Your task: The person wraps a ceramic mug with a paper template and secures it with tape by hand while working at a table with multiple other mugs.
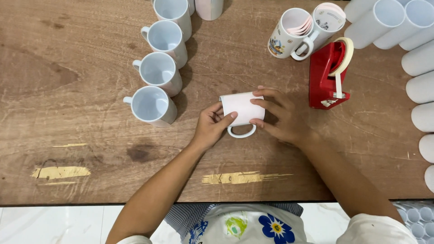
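Note:
A white mug (242, 108) lies on its side on the wooden table (81, 135), handle toward me, with a white sheet of paper wrapped around its body. My left hand (211, 125) presses the paper at the mug's left end with thumb and fingers. My right hand (279, 115) grips the right end, fingers curled over the paper. Both hands hold the same mug.
A row of plain white mugs (153, 104) stands upright left of my hands. Two printed mugs (291, 34) stand at the back right. A red tape dispenser (327, 74) sits just right of my right hand. Several white mugs on their sides (422, 86) line the right edge.

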